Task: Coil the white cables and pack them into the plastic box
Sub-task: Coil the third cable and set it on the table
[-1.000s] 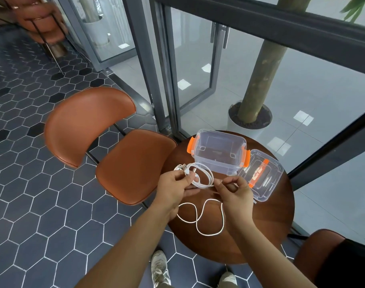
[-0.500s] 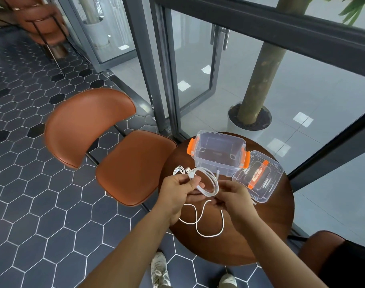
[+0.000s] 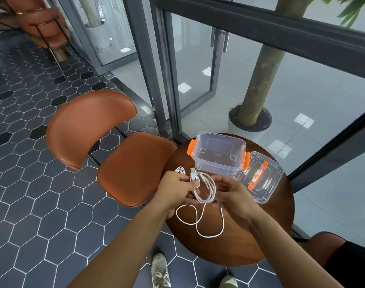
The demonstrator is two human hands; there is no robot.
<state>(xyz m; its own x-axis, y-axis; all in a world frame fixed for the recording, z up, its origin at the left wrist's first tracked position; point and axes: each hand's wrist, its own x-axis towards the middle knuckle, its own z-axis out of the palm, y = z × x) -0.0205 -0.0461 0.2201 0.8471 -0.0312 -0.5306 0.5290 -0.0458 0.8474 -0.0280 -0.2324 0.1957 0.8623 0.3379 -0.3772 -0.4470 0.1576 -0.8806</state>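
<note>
- Round wooden table; orange chair just left of it.
- Clear plastic box sits open at the far edge, with its lid lying beside it on the right.
- Left hand pinches the half-coiled white cable near the plug.
- Right hand has its fingers curled on the coil's opposite side.
- The cable's loose tail lies on the table.
- Small cable bundle lies beyond the left hand.

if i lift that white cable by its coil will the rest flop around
Probably floppy: the white cable bends into tight loops between the left hand and right hand, and its loose tail lies in slack curves on the wooden table. It looks thin, so likely light. The loops may spring open if released, since only the hands hold them.
</note>
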